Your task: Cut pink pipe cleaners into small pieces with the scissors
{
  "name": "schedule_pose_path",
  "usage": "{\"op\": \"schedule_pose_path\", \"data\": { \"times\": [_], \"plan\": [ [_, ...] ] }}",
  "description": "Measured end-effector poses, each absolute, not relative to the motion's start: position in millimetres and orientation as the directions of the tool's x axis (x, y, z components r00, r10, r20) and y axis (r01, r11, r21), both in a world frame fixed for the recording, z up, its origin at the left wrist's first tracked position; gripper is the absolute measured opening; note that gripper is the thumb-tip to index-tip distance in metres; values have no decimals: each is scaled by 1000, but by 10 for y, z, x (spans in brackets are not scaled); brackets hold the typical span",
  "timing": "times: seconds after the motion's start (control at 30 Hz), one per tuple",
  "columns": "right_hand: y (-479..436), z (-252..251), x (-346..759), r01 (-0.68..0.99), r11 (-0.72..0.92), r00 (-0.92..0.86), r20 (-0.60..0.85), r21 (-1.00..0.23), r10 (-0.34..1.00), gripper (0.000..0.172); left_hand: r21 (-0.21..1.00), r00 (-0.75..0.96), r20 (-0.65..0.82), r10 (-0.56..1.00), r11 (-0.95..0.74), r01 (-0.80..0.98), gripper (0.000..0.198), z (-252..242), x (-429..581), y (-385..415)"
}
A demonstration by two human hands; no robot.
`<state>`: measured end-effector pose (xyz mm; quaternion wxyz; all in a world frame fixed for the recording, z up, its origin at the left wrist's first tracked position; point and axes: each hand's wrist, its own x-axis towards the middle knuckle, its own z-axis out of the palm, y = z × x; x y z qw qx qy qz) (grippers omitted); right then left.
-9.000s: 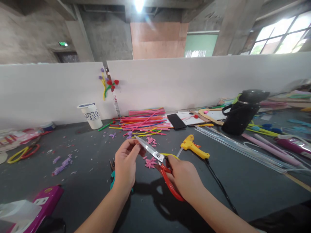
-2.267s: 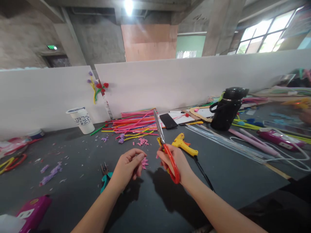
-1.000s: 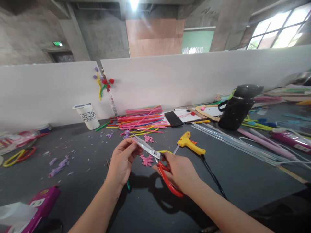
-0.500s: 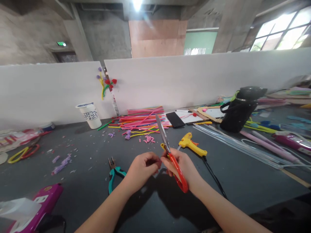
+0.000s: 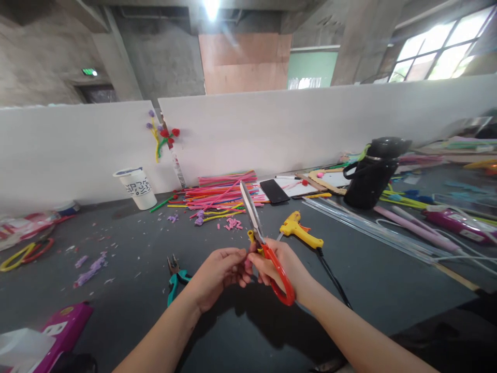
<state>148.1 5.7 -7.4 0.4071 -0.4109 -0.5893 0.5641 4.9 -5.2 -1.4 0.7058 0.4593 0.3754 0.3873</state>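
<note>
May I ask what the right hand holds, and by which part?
The right hand holds scissors by the red handles near the blades, alongside a yellow piece.

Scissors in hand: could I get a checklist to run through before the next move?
Scissors gripped by the right hand: ok.
Blades pointing away from the left hand: ok.
Pink piece held firmly: cannot tell, partly hidden.
Glue gun cool: cannot tell; it lies near the right hand.
Pliers out of the hands: ok, on the tabletop.
Tabletop free of scraps: not ok, purple scraps lie about.
</note>
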Motion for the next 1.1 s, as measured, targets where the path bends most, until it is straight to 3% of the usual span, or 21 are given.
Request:
{"op": "schedule_pose_path", "data": {
  "times": [0.23, 0.4, 0.47, 0.53, 0.6, 0.73, 1.1],
  "plan": [
    [70, -98, 1456, 66, 50, -277, 30, -997, 960, 14, 924, 435, -186, 881, 307, -228, 12, -1, 57, -68],
    [150, -5, 1537, 143, 83, -95, 70, -986, 993, 10, 977, 472, -204, 857, 150, 151, 32, 18, 1, -83],
    [189, 6, 1597, 156, 88, -100, 73, -984, 992, 11, 970, 465, -182, 866, 81, 228, 27, 14, -16, -72],
    [207, -3, 1641, 167, 97, -127, 76, -981, 989, 10, 979, 443, -128, 888, 42, 201, 5, 15, -24, -52],
    [199, -25, 1659, 189, 106, -176, 73, -976, 982, 9, 987, 385, -75, 920, 12, 163, 23, 26, -23, -32],
    [150, -86, 1620, 278, 148, -262, 74, -949, 962, 5, 986, 247, -45, 968, 3, 169, 18, 51, -4, -20],
    [146, -195, 1478, 460, 314, -252, 217, -830, 943, 13, 979, 210, -16, 978, -27, 201, 7, -47, 59, -11]
  ]
}}
